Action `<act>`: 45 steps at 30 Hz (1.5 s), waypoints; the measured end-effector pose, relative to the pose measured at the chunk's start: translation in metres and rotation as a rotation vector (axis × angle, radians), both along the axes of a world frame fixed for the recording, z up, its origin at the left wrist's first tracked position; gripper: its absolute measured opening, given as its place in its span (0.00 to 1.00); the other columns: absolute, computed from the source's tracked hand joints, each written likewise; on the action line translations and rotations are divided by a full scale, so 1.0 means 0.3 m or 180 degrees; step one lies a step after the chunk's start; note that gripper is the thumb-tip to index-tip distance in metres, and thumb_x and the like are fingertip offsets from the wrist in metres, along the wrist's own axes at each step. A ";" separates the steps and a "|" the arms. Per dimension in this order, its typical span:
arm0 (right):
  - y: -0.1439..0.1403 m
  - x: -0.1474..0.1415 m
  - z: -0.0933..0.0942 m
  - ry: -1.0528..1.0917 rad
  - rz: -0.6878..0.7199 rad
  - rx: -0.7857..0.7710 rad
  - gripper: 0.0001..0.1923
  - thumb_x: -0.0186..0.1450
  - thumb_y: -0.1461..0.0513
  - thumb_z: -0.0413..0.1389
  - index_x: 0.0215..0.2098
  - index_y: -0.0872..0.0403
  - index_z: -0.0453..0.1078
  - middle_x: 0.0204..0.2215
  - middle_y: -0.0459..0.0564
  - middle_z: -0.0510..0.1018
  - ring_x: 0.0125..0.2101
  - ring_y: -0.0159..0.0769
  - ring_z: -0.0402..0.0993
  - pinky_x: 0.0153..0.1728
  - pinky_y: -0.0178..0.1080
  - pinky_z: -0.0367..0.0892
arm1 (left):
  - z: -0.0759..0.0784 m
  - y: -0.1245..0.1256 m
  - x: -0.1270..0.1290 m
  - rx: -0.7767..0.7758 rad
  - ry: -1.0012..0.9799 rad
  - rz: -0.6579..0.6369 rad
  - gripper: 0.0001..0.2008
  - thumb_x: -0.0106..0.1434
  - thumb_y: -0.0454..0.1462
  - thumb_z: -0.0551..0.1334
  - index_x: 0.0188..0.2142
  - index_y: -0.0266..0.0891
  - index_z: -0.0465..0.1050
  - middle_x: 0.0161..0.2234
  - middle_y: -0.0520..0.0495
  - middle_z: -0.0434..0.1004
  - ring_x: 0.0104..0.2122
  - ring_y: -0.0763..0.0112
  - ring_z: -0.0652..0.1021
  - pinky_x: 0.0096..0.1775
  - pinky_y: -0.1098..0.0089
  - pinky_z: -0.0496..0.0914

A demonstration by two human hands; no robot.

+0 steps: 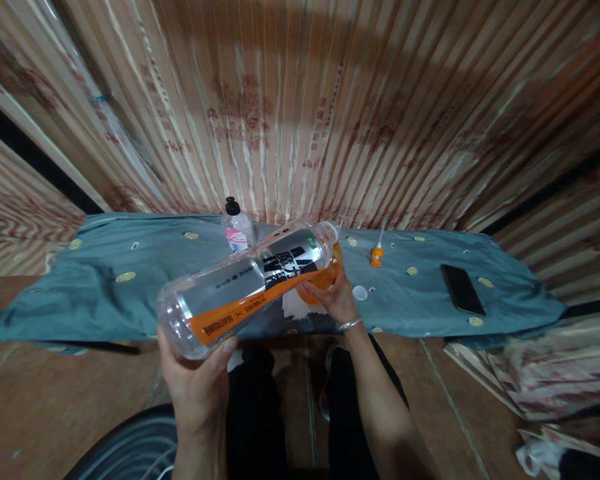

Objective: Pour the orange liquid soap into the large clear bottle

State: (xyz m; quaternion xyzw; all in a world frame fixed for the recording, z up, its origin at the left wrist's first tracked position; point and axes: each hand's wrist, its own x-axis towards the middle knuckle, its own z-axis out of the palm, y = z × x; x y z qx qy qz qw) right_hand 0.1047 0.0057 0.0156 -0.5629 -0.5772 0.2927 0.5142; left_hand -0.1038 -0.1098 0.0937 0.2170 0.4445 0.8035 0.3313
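The left hand [197,377] clasps the tilted clear bottle [245,287] by its base; the right hand [333,297] grips an orange cup [325,277] – an off-centre mouth could spill onto the worktop [130,287].

We see that our forearms are bare with no sleeves, our hands [195,380] wear no gloves, a thin silver bangle [351,325] circles our right wrist, and black trousers [257,413] cover our legs below.

orange vessel [325,277] mostly hidden behind bottle [245,287], label print unreadable
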 end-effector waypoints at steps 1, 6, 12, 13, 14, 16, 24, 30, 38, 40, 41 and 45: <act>0.000 -0.001 0.001 -0.0012 -0.0003 0.0009 0.42 0.50 0.46 0.69 0.57 0.54 0.66 0.46 0.57 0.83 0.44 0.52 0.82 0.47 0.55 0.77 | -0.001 0.000 0.000 -0.0009 0.0019 0.0005 0.41 0.30 0.37 0.84 0.48 0.45 0.79 0.42 0.51 0.82 0.41 0.62 0.81 0.50 0.62 0.75; -0.002 -0.004 0.010 -0.0031 -0.0013 0.0007 0.42 0.50 0.46 0.69 0.57 0.55 0.66 0.47 0.58 0.83 0.45 0.53 0.81 0.49 0.56 0.76 | -0.007 -0.001 0.000 -0.0043 0.0169 0.0010 0.41 0.32 0.40 0.83 0.49 0.47 0.78 0.42 0.50 0.81 0.44 0.58 0.81 0.53 0.59 0.74; -0.002 -0.002 0.010 -0.0001 -0.0044 -0.0072 0.42 0.49 0.48 0.70 0.57 0.55 0.66 0.45 0.59 0.83 0.44 0.55 0.82 0.48 0.57 0.77 | -0.004 0.000 0.000 -0.0006 0.0189 0.0002 0.39 0.33 0.39 0.83 0.47 0.44 0.77 0.41 0.50 0.80 0.42 0.59 0.81 0.54 0.57 0.73; -0.001 -0.002 0.009 0.0002 -0.0022 -0.0083 0.42 0.49 0.48 0.70 0.57 0.55 0.66 0.45 0.58 0.83 0.44 0.55 0.82 0.48 0.57 0.76 | -0.002 0.000 0.000 0.0017 0.0168 -0.0005 0.39 0.33 0.39 0.83 0.48 0.44 0.77 0.41 0.50 0.80 0.42 0.59 0.81 0.54 0.57 0.73; -0.001 -0.002 0.008 0.0007 -0.0003 -0.0090 0.42 0.49 0.48 0.70 0.57 0.55 0.66 0.45 0.58 0.83 0.44 0.54 0.82 0.48 0.57 0.76 | -0.002 0.000 0.000 0.0031 0.0156 -0.0014 0.40 0.33 0.38 0.83 0.48 0.44 0.77 0.41 0.50 0.80 0.43 0.59 0.81 0.55 0.57 0.73; -0.002 -0.002 0.008 0.0004 -0.0004 -0.0107 0.42 0.49 0.48 0.70 0.57 0.55 0.66 0.46 0.58 0.83 0.44 0.54 0.82 0.48 0.57 0.76 | -0.001 0.000 -0.001 0.0011 0.0149 -0.0027 0.40 0.33 0.39 0.83 0.48 0.45 0.78 0.42 0.50 0.80 0.43 0.60 0.81 0.55 0.57 0.73; -0.005 -0.003 0.013 -0.0036 -0.0055 -0.0083 0.41 0.49 0.48 0.70 0.57 0.54 0.67 0.45 0.57 0.83 0.44 0.54 0.82 0.47 0.57 0.77 | 0.003 -0.001 0.002 0.0011 0.0102 -0.0009 0.40 0.32 0.38 0.83 0.48 0.46 0.78 0.43 0.50 0.81 0.43 0.60 0.80 0.54 0.59 0.73; -0.004 -0.004 0.011 0.0004 -0.0060 -0.0082 0.41 0.49 0.48 0.70 0.57 0.53 0.67 0.43 0.57 0.83 0.42 0.54 0.83 0.45 0.58 0.78 | 0.007 0.003 0.003 0.0026 0.0055 -0.0013 0.39 0.31 0.37 0.83 0.47 0.44 0.78 0.41 0.50 0.80 0.42 0.61 0.80 0.54 0.58 0.74; -0.006 -0.007 0.013 0.0011 -0.0059 -0.0063 0.40 0.50 0.47 0.70 0.56 0.53 0.67 0.44 0.56 0.83 0.43 0.54 0.82 0.46 0.57 0.78 | 0.005 0.000 0.000 -0.0059 -0.0061 0.0008 0.42 0.30 0.35 0.83 0.48 0.43 0.78 0.42 0.50 0.81 0.42 0.64 0.79 0.50 0.64 0.75; -0.006 -0.008 0.015 0.0013 -0.0073 -0.0081 0.41 0.49 0.47 0.70 0.56 0.54 0.67 0.44 0.58 0.83 0.43 0.54 0.82 0.47 0.58 0.78 | 0.005 -0.001 0.001 -0.0048 -0.0071 0.0020 0.42 0.30 0.35 0.83 0.48 0.43 0.78 0.43 0.49 0.81 0.42 0.63 0.79 0.51 0.63 0.74; -0.006 -0.008 0.016 0.0005 -0.0085 -0.0097 0.42 0.49 0.47 0.70 0.56 0.55 0.67 0.44 0.58 0.83 0.43 0.55 0.82 0.47 0.58 0.77 | 0.005 -0.001 0.001 -0.0038 -0.0068 0.0016 0.42 0.30 0.35 0.83 0.49 0.43 0.78 0.43 0.49 0.81 0.43 0.63 0.79 0.51 0.62 0.74; -0.008 -0.007 0.017 0.0012 -0.0057 -0.0090 0.42 0.49 0.47 0.69 0.57 0.54 0.66 0.46 0.57 0.83 0.45 0.54 0.82 0.48 0.58 0.77 | 0.006 -0.001 0.003 0.0002 -0.0025 0.0001 0.41 0.30 0.35 0.83 0.49 0.43 0.78 0.43 0.49 0.81 0.42 0.62 0.79 0.53 0.61 0.73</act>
